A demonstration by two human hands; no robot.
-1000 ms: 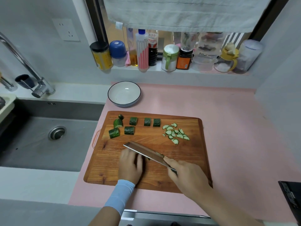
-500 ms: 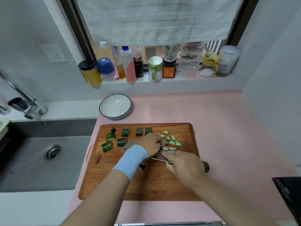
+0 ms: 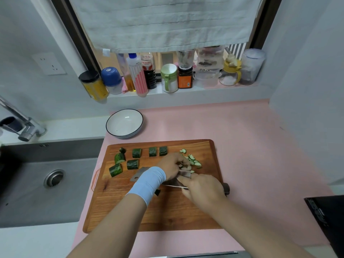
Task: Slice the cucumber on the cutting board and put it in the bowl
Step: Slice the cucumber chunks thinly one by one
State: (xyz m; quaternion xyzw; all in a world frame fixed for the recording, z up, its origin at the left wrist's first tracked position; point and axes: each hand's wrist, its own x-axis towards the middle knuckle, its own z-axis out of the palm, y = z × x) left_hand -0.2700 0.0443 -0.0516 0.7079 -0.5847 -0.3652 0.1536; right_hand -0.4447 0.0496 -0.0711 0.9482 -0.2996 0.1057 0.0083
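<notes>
The slices (image 3: 193,161) lay in a loose heap toward the board's (image 3: 167,211) far right. The left hand (image 3: 172,164) sat at the heap's near-left side, fingers curled down over it; whether it pinched any slices or merely raked them could not be told. The right hand (image 3: 202,190) gripped the knife (image 3: 141,172) by its handle, closer to the board's right edge. The blade was laid low, its long axis running left to right across the board's middle (probably serving as a scoop, judging by the task). The bowl (image 3: 124,125), with no cucumber in it yet, stood just beyond the board's far left corner. Any load would therefore have to travel leftward and away, over the uncut chunks (image 3: 136,153) ranged along the board's far left, and the left hand was the nearer of the two to the bowl. On the sill (image 3: 186,93) beyond the board's far edge, a dark bottle (image 3: 149,71) bore a red label with white lettering and a jar (image 3: 185,77) an orange one, both too blurred to read.
</notes>
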